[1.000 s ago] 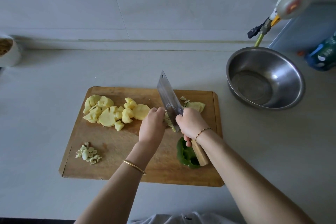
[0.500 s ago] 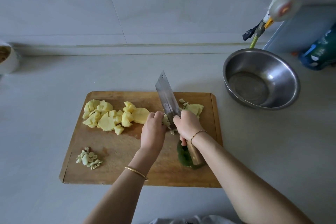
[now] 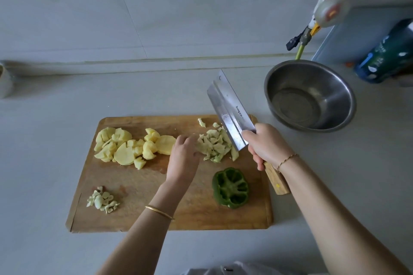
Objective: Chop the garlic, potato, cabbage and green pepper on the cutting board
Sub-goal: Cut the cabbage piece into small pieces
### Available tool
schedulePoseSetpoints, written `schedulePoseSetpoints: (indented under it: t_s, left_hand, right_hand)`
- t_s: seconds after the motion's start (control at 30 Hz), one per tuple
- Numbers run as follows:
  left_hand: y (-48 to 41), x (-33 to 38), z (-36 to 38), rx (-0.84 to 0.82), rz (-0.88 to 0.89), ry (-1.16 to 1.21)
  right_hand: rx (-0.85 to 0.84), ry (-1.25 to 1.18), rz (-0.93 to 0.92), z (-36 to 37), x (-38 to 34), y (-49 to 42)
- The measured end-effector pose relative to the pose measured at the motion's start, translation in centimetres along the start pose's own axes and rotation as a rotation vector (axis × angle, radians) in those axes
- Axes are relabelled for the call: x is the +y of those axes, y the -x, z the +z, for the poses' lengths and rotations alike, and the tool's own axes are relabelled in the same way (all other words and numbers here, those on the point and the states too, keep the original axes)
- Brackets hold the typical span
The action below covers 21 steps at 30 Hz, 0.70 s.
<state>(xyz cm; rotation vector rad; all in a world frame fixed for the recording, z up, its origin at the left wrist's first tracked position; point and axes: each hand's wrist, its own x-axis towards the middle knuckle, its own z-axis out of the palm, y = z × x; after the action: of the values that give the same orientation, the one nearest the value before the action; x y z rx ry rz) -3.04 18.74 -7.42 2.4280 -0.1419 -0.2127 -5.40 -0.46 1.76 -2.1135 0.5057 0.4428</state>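
Pale grey countertop (image 3: 55,140) meeting a wall of large light tiles (image 3: 178,6), with a raised ledge along the joint. A wooden cutting board (image 3: 143,187) lies flat on the counter. On it: yellow potato chunks (image 3: 131,147) heaped at the far left; chopped garlic (image 3: 102,201) in a small pile near the front left corner; chopped pale cabbage (image 3: 215,144) at the far right; a green pepper (image 3: 230,187), cut open with its ribbed hollow facing up, whole otherwise, at the front right. The left hand (image 3: 183,158), fingers loosely spread and grasping nothing, rests at the left edge of the cabbage pile; a gold bangle (image 3: 159,213) circles its wrist. The right hand (image 3: 267,146) is clenched around the wooden handle of a cleaver (image 3: 230,111), whose broad blade is raised and tilted over the right side of the cabbage. Beside the board, to the right, stands an empty steel bowl (image 3: 335,116); behind it hang a hose fitting (image 3: 312,29) and, farther right, a dark green bottle (image 3: 388,56). A white cup (image 3: 5,80) sits at the left edge of the counter.
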Motion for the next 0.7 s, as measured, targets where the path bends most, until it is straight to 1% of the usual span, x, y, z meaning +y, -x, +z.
schedulePoseSetpoints:
  t_s: [0.13,0.2,0.27,0.33,0.4,0.47,0.5,0.53,0.6,0.7]
  left_hand:
    - [1.1,0.2,-0.8,0.061,0.030,-0.038]
    - [1.9,0.9,-1.4,0.097,0.024,0.000]
    - [3.0,1.7,-2.0,0.087,-0.009,0.073]
    - [4.3,2.4,-2.3,0.007,-0.019,0.122]
    - [5.5,3.0,-2.1,-0.172,-0.026,0.117]
    - [6.5,3.5,-1.3,-0.370,-0.035,-0.022]
    - [6.9,3.7,-0.9,-0.430,-0.018,-0.124]
    - [7.3,3.9,-0.4,-0.452,0.011,-0.213]
    - [7.8,3.9,0.8,-0.410,0.051,-0.290]
    - [8.3,3.6,1.7,-0.259,0.021,-0.185]
  right_hand:
    - [0.005,0.025,-0.012,-0.1,0.7,0.7]
    - [0.012,0.016,-0.025,-0.1,1.0,1.3]
    - [0.021,0.006,-0.035,0.0,1.4,1.9]
    - [0.026,-0.012,-0.045,0.1,1.8,2.6]
    - [0.027,-0.024,-0.066,0.3,2.3,3.2]
    - [0.021,-0.014,-0.085,0.4,2.8,3.8]
    - [0.014,-0.006,-0.090,0.5,3.0,4.0]
    - [0.007,0.004,-0.095,0.5,3.2,4.2]
    - [-0.010,0.028,-0.106,0.5,3.5,4.5]
    - [-0.024,0.072,-0.132,0.7,3.9,4.9]
